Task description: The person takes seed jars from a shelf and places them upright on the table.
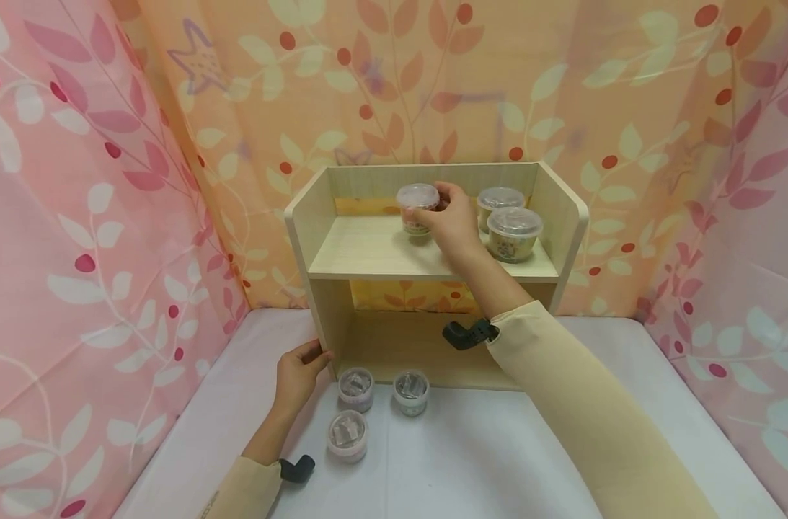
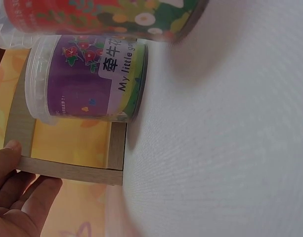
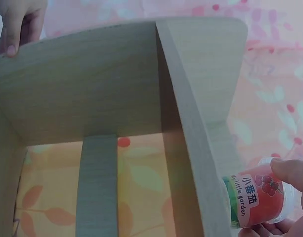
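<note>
My right hand [image 1: 457,229] grips a small clear-lidded tub [image 1: 417,196] by its side, at the middle of the upper shelf board [image 1: 357,249]. In the right wrist view the tub [image 3: 260,195] has a red label with a tomato picture, and its base is close to the board. My left hand [image 1: 296,376] pinches the front edge of the wooden shelf unit's left side panel [image 2: 67,169], low down, thumb on one face and fingers on the other. Beside that hand on the table stand a purple-labelled tub [image 2: 82,79] and a red-labelled tub [image 2: 97,17].
Two lidded tubs with yellow-green labels, one in front [image 1: 514,234] and one behind [image 1: 499,198], stand at the upper shelf's right end. A third tub [image 1: 411,393] is on the white table before the unit. Patterned curtains [image 1: 394,86] enclose the back and sides.
</note>
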### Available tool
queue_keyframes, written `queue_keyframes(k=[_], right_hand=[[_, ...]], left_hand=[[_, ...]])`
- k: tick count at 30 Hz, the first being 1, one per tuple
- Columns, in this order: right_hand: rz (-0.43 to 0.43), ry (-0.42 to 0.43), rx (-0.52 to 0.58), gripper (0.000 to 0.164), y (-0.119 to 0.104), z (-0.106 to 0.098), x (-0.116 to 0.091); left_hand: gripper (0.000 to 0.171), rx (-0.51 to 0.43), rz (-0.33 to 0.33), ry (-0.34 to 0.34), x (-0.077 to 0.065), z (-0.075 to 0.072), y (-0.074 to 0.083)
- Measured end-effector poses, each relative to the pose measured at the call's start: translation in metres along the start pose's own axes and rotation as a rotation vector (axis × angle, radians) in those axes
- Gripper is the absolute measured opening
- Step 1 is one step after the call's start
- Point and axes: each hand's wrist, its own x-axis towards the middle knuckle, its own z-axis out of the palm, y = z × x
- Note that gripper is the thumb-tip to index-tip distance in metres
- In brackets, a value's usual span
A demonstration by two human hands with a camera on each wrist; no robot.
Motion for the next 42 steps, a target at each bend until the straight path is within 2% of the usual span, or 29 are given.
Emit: queue_keyframes(k=[13,20,26,35,42], right_hand=[[-0.052,-0.091,0.142,0.079,-0.005,-0.016,-0.041],[-0.057,-0.135,0.16,0.073,-0.007,-0.022,-0.062],[-0.04,-0.176,0.138,0.075,-0.007,-0.028,-0.085],[-0.036,-0.225,0.208,0.072,0.008,-0.035,-0.122],[-0.044,-0.243,0.215,0.073,0.029,-0.035,-0.147]], left_hand=[[0.032,-0.004,0.0,0.006,0.0,0.0,0.0],[0.033,-0.006,-0.022,0.004,0.0,-0.001,-0.001],[0.033,-0.011,-0.025,-0.001,-0.001,-0.001,-0.002],[0.032,0.003,-0.009,0.004,0.0,0.001,0.0],[0.031,-0.004,-0.012,0.003,0.001,0.0,-0.001]])
